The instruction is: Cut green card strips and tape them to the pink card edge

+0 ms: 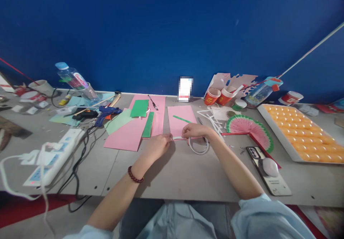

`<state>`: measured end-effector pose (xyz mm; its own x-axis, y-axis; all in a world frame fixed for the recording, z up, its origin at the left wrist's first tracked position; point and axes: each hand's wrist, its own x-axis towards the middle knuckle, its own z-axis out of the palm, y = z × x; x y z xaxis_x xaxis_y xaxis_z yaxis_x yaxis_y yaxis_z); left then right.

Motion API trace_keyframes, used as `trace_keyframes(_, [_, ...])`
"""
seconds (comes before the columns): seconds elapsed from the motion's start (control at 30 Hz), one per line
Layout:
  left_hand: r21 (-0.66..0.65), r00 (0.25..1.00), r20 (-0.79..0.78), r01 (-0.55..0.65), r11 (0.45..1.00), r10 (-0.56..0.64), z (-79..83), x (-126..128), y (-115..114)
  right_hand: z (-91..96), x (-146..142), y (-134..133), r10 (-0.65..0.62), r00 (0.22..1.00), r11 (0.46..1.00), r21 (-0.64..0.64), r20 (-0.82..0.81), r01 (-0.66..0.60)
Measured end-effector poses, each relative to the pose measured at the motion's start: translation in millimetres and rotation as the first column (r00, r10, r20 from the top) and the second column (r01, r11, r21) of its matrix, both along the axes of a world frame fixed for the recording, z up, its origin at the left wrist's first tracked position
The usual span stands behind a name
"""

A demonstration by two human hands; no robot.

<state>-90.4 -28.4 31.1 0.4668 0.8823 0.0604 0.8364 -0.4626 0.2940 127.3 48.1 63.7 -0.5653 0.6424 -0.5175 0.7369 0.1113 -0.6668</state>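
A strip of white tape stretches between my hands along the near edge of a pink sheet of paper. My left hand pinches the strip's left end, its fingers closed at the sheet's near left corner. My right hand is closed over the tape at the sheet's near right side. The roll of tape hangs as a white ring just below that hand, whose fingertips are partly hidden. A thin green paper strip lies slanted across the pink sheet.
Pink and green papers lie to the left, with a blue glue gun and a power strip beyond. At right are a watermelon-patterned paper fan, a phone and a tray of orange domes. Red paper cups stand behind.
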Motion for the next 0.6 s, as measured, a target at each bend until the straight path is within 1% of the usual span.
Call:
trace_keyframes(0.27, [-0.026,0.995,-0.096,0.017,1.000,-0.019,0.3,3,-1,0.2,-1,0,-0.008,0.999,1.000,0.027,0.040,0.007])
trace_keyframes(0.5, [-0.011,0.986,-0.163,0.047,0.999,-0.048,10.3,6,-5,0.4,0,0,-0.018,0.998,1.000,0.021,0.058,0.017])
trace_keyframes(0.6, [-0.004,0.987,-0.158,0.044,0.999,-0.044,11.8,7,-7,-1.1,-1,1,-0.021,0.997,0.999,0.029,0.072,0.019])
